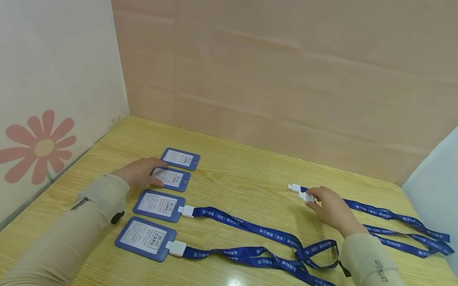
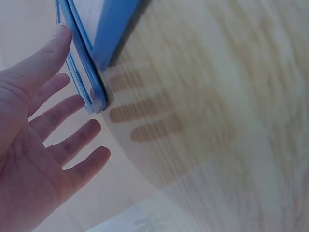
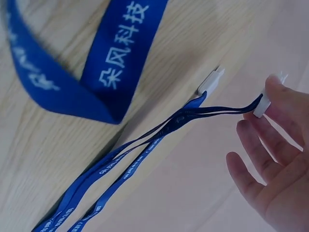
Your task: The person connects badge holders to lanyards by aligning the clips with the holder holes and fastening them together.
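My left hand (image 1: 142,173) has its thumb and a finger at the left end of a blue card holder (image 1: 172,179), second from the back. In the left wrist view the thumb of the hand (image 2: 53,116) meets the edge of this holder (image 2: 87,72), the other fingers spread apart. My right hand (image 1: 332,210) pinches the white clip (image 1: 305,196) of a blue lanyard. The right wrist view has that clip (image 3: 262,104) raised between thumb and index finger of the hand (image 3: 275,145), its strap trailing down. Another lanyard's white clip (image 1: 295,188) lies just beside it.
One card holder (image 1: 180,159) without a strap lies behind the left hand. Nearer the front, two holders (image 1: 159,205) (image 1: 146,238) have clips and blue straps (image 1: 247,225) stretching right across the wooden table (image 1: 230,163). Walls stand at the left, back and right.
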Tool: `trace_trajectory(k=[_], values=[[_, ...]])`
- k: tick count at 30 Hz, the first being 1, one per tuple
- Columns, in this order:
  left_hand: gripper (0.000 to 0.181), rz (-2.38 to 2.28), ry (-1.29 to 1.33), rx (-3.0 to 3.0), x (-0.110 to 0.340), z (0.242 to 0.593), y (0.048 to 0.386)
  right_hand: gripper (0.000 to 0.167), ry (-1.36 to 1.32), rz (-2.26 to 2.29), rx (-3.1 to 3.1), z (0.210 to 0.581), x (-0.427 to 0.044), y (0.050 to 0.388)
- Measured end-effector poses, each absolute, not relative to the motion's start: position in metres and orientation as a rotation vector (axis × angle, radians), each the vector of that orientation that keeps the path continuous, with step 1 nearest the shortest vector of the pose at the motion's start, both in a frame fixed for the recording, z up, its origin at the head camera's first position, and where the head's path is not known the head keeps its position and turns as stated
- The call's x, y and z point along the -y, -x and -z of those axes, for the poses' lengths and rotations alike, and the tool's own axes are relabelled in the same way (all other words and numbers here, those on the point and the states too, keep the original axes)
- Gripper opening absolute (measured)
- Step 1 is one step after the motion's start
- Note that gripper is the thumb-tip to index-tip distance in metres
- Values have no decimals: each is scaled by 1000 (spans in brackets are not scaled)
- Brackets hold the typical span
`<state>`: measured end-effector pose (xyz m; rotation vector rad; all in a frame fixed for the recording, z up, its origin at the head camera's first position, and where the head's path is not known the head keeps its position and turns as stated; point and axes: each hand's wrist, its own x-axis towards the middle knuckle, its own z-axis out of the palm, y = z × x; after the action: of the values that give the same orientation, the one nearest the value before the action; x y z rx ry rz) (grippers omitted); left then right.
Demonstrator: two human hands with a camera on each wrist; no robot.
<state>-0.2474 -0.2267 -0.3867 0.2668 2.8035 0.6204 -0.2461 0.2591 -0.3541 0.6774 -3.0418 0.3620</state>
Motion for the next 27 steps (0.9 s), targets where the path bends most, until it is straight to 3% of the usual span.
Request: trace_trajectory(k=[27], values=[[57, -565, -253, -2832, 220, 386, 246, 28, -782, -348, 3020, 354, -236, 249]])
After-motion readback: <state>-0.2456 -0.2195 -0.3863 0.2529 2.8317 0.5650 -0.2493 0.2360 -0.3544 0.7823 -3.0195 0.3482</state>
